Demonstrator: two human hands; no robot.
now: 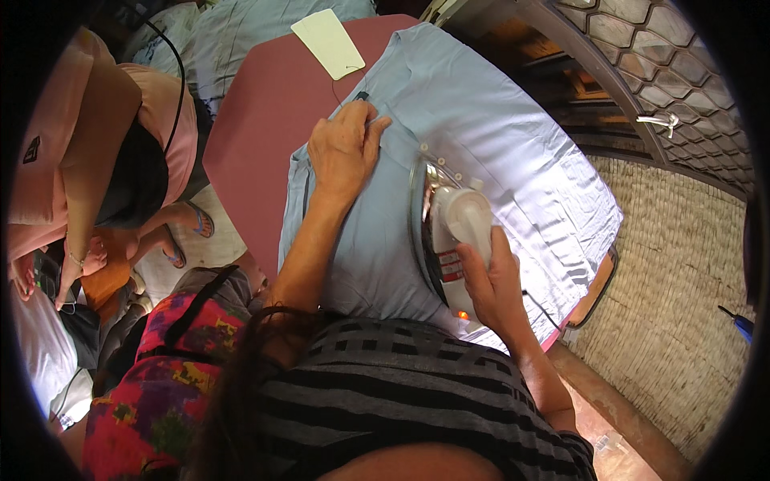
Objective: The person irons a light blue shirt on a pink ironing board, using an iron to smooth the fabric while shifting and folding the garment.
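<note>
A light blue button shirt is spread over a maroon ironing board. My right hand is wrapped round the handle of a white clothes iron. The iron rests on the shirt beside a row of pale buttons, and a small orange light glows near its rear. On the shirt, left of the iron, my left hand lies palm down, thumb apart from its bent fingers. Just beyond those fingertips is a small dark piece, with a thin string running to a cream card.
People sit close on the left, one in a pink top. A metal lattice gate stands at the far right, above a woven mat. A blue-handled tool lies at the right edge. Grey-blue cloth is heaped behind the board.
</note>
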